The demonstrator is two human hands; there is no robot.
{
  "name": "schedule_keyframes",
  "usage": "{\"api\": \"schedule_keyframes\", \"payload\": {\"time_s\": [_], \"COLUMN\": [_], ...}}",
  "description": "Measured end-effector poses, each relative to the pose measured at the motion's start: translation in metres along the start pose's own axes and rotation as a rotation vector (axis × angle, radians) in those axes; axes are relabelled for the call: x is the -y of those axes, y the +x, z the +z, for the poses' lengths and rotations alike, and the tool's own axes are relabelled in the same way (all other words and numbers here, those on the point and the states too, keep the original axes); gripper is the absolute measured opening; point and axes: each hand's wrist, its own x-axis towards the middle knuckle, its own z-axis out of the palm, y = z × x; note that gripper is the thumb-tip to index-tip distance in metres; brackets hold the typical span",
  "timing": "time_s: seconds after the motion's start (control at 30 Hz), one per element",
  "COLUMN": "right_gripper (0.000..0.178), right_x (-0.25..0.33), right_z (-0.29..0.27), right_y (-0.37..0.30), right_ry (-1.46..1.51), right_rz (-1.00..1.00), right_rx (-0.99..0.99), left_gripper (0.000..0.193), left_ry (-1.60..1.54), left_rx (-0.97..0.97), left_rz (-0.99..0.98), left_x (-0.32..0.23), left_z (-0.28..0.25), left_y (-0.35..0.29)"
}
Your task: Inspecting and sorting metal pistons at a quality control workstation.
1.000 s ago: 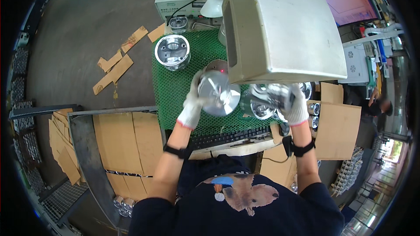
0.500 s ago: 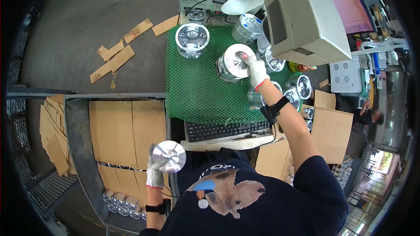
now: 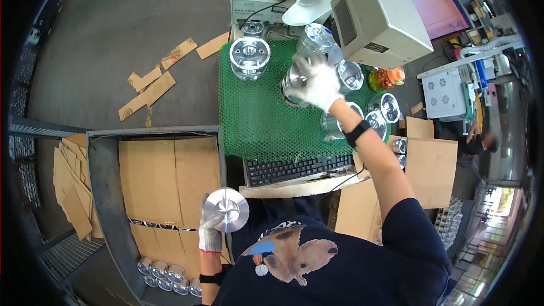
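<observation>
My left hand (image 3: 210, 233), in a white knit glove, grips a silver piston (image 3: 231, 207) by its side, with the flat round crown facing up. It holds the piston over the edge of the box on the left. Over the green mesh mat (image 3: 255, 127), my gloved right hand (image 3: 322, 84) covers the top of another piston (image 3: 292, 88) standing there. Motion blurs its fingers, so I cannot make out their grip. Around that hand stand more pistons: one at the left (image 3: 250, 59), one with blue marks (image 3: 316, 39) behind, and several to the right.
A grey metal box (image 3: 107, 192) lined with cardboard has several pistons (image 3: 164, 272) at its near end. A keyboard (image 3: 294, 171) lies before the mat. A beige monitor-like housing (image 3: 385, 22), a white lamp (image 3: 307, 5) and an orange-capped bottle (image 3: 391, 77) stand behind and to the right.
My right hand has spread across the piston top it was touching at the edge, hiding most of it. My left hand, with its piston, has moved slightly right and nearer.
</observation>
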Motion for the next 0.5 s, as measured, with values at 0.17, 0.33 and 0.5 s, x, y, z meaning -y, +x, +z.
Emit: {"api": "schedule_keyframes", "payload": {"time_s": [0.17, 0.33, 0.5], "right_gripper": [0.073, 0.075, 0.076], "right_x": [0.019, 0.022, 0.069], "right_z": [0.011, 0.01, -0.012], "right_y": [-0.002, -0.008, -0.08], "right_ry": [-0.05, -0.087, 0.057], "right_rz": [0.264, 0.344, 0.123], "right_rx": [0.066, 0.078, -0.228], "left_gripper": [0.065, 0.043, 0.031], "left_ry": [0.076, 0.14, 0.043], "left_rx": [-0.005, 0.071, 0.186], "left_rz": [0.012, -0.046, -0.03], "left_x": [0.0, -0.011, -0.01], "left_z": [0.006, 0.037, 0.055], "left_y": [-0.008, 0.002, 0.022]}}
